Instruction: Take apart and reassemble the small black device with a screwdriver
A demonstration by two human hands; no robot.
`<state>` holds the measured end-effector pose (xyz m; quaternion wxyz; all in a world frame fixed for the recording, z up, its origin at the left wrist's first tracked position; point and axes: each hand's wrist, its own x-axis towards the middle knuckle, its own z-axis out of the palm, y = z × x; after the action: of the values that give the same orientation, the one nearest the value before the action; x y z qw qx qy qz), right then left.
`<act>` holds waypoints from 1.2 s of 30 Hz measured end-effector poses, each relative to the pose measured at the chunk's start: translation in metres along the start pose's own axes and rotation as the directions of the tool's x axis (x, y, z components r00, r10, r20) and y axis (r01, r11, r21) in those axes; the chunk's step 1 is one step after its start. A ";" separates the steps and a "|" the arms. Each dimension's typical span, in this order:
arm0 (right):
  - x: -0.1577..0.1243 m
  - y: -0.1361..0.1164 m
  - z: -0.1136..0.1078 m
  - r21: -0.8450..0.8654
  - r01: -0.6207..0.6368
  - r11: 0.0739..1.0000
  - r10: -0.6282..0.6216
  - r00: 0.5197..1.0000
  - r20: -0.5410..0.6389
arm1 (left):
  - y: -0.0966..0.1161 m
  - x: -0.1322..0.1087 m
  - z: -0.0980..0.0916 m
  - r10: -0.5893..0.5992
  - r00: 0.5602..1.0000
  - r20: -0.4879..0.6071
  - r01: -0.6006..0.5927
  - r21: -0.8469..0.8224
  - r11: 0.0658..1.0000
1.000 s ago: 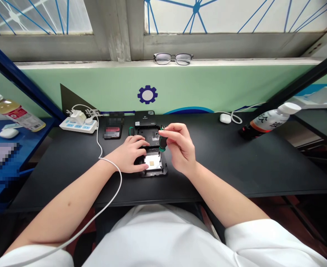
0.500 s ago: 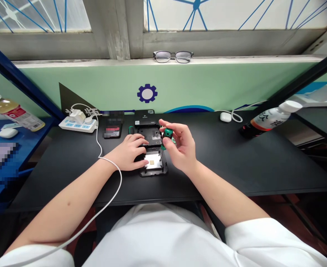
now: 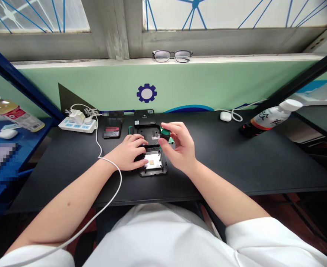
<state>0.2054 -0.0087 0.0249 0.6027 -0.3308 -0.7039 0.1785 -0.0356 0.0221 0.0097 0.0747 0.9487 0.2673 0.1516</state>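
Three black casing pieces lie in line from the rear edge of the bench (image 3: 235,167) toward its front edge: one cover (image 3: 144,117), one hollow shell (image 3: 152,134) and one front shell (image 3: 153,172). The front shell, near the middle of the front edge, carries one bright metal plate (image 3: 157,166) with one square tan pad (image 3: 151,162). Right hand (image 3: 180,148): thumb and fingers grip one green-and-black screwdriver (image 3: 165,134), shaft down at the plate's right side. Left hand (image 3: 130,152): fingers spread, thumb at the plate's left edge. One power strip (image 3: 78,125) occupies the left rear corner.
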 end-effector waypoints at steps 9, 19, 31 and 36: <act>-0.003 0.004 0.004 0.120 -0.034 0.992 0.056 0.982 -0.179 | -0.002 0.000 0.002 -0.001 1.000 -0.023 0.001 0.003 1.000; -0.006 0.010 0.010 0.097 -0.031 0.995 0.051 0.977 -0.209 | -0.005 0.002 0.011 -0.029 0.996 -0.083 0.023 -0.078 0.997; 0.000 0.003 0.000 -0.016 0.016 1.000 -0.018 0.988 -0.153 | -0.005 0.000 0.009 -0.006 0.993 -0.116 0.005 -0.005 1.000; -0.001 0.003 0.002 0.026 0.044 0.999 -0.040 0.990 -0.139 | -0.005 0.000 0.011 0.022 0.993 -0.119 -0.017 0.047 0.999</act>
<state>0.2042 -0.0074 0.0217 0.6583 -0.3188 -0.6646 0.1526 -0.0343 0.0258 -0.0015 0.0351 0.9419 0.2656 0.2025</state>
